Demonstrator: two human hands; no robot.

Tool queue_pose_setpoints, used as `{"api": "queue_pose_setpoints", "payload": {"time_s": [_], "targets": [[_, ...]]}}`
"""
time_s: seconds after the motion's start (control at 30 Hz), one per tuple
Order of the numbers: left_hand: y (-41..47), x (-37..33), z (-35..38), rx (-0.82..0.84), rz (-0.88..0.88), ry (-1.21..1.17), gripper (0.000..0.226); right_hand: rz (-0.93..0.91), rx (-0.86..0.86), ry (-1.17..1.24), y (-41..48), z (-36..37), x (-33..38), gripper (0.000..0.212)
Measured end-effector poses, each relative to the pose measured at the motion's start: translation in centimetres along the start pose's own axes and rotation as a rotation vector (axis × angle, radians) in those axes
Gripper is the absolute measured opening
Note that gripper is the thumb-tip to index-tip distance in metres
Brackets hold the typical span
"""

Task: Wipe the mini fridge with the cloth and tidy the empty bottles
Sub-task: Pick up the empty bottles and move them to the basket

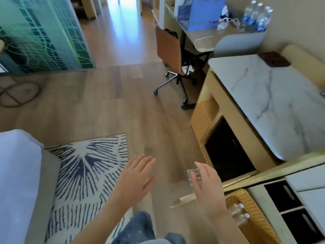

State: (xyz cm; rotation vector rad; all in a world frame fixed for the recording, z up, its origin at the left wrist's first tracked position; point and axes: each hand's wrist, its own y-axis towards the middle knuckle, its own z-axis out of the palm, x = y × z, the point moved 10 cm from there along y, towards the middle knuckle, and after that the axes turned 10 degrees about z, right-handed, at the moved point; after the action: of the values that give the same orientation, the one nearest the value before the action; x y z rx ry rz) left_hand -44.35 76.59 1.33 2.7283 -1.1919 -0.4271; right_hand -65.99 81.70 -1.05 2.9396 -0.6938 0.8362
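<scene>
The black mini fridge (228, 148) sits in a wooden cabinet under a white marble top (274, 95), to the right, and its door looks closed. A dark brown cloth (274, 59) lies at the far end of that top. My right hand (207, 187) hangs above the floor in front of the fridge, its thumb lying across a clear empty bottle (191, 174) that peeks out beside the fingers. My left hand (137, 175) is spread flat and holds nothing. A wicker basket (258, 205) at lower right holds two clear bottles (240, 214).
An office chair (170, 53) stands at a desk (202, 37) with several water bottles (256, 16) and a blue box. A patterned rug (84, 166) and a bed corner (15, 173) lie on the left. A strip of wood (182, 200) lies on the floor.
</scene>
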Motion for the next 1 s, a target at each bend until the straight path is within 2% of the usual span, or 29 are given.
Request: {"api": "queue_pose_setpoints", "payload": {"time_s": [0.13,0.23,0.3,0.57,0.83,1.0], "targets": [[-2.3,7.6,-3.5,0.027,-0.023,0.0,0.047,0.031,0.037,0.036,0.2,3.4,5.8,0.06],[-2.5,11.2,-5.0,0.011,-0.043,-0.023,0.045,0.047,0.011,0.035,0.9,3.8,8.3,0.044],[-2.3,12.7,-5.1,-0.01,-0.054,-0.047,0.045,0.064,0.002,0.032,1.5,3.7,9.2,0.036],[1.3,15.3,-2.9,-0.057,-0.048,-0.114,0.045,0.126,-0.033,0.008,5.8,4.3,10.0,0.033],[13.0,19.2,-1.2,0.004,0.034,-0.094,0.047,0.1,-0.123,0.064,15.8,4.0,10.1,0.033],[23.8,19.7,-0.7,0.046,0.182,-0.097,0.047,0.082,-0.277,0.061,23.4,0.3,9.6,0.038]]}}
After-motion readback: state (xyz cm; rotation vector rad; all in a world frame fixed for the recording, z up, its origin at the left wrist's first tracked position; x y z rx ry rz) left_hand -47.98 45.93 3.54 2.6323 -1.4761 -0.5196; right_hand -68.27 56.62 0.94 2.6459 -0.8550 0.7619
